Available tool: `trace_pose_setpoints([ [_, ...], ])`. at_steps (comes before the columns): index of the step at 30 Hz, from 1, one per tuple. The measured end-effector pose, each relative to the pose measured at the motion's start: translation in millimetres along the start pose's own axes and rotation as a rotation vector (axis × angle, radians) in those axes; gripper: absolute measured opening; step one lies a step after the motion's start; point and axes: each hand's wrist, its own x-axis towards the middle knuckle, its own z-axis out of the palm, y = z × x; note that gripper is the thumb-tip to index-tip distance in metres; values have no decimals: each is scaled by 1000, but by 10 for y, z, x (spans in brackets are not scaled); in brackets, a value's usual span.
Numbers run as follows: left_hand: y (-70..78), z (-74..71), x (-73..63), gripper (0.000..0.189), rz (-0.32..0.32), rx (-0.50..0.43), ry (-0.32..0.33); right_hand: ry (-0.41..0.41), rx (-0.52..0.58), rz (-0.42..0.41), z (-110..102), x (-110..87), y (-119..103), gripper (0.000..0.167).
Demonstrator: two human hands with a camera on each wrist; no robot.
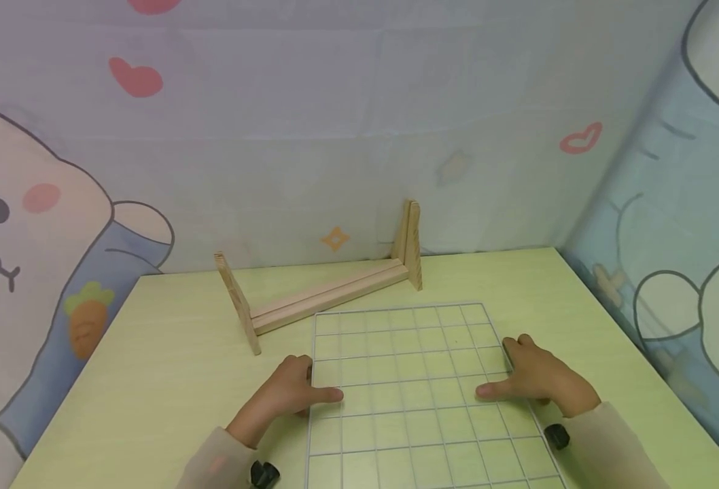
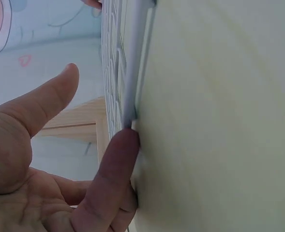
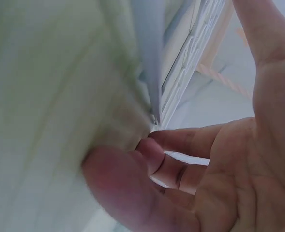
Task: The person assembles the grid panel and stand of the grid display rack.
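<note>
A white wire grid panel [image 1: 404, 411] lies at the near part of the table, in front of me in the head view. My left hand [image 1: 295, 386] is at its left edge. In the left wrist view a fingertip of that hand [image 2: 108, 181] touches the rim wire, while the thumb is raised apart from it. At the opposite edge is my right hand [image 1: 533, 373], its thumb reaching over the mesh. The right wrist view has the fingers [image 3: 115, 179] bent beside the rim, close to the tabletop, with the thumb lifted away; exact contact is blurred.
Behind the grid stands a wooden frame [image 1: 335, 293], a slanting crossbar between two upright end pieces. The pale yellow table [image 1: 151, 380] meets a cartoon-printed cloth backdrop [image 1: 310, 170] at the rear, with more printed cloth along both sides.
</note>
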Motion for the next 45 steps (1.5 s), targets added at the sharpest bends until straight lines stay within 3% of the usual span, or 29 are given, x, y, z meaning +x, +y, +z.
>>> trace_pose_setpoints([
  [3, 2, -3, 4, 51, -1, -14, -5, -10, -6, -28, 7, 19, -3, 127],
  [7, -17, -36, 5, 52, -12, -51, -29, -48, 20, -68, -25, 29, 19, 126],
  [14, -79, -54, -16, 54, -57, -272, -96, -126, 77, -121, -131, 46, 129, 117],
  [18, -107, -50, -22, 57, -55, -346, -115, -170, 153, -128, -186, 53, 202, 107],
  [22, -121, -58, -27, 58, -36, -375, -123, -203, 247, -112, -229, 56, 279, 99],
  [28, -121, -53, -65, 64, -57, -386, -129, -245, 396, -99, -241, 47, 394, 91],
  [36, -129, -35, -64, 54, -61, -394, -109, -277, 618, -95, -222, 118, 509, 88],
  [45, -113, -61, -67, 43, -32, -451, -107, -259, 663, -106, -207, 83, 524, 92],
])
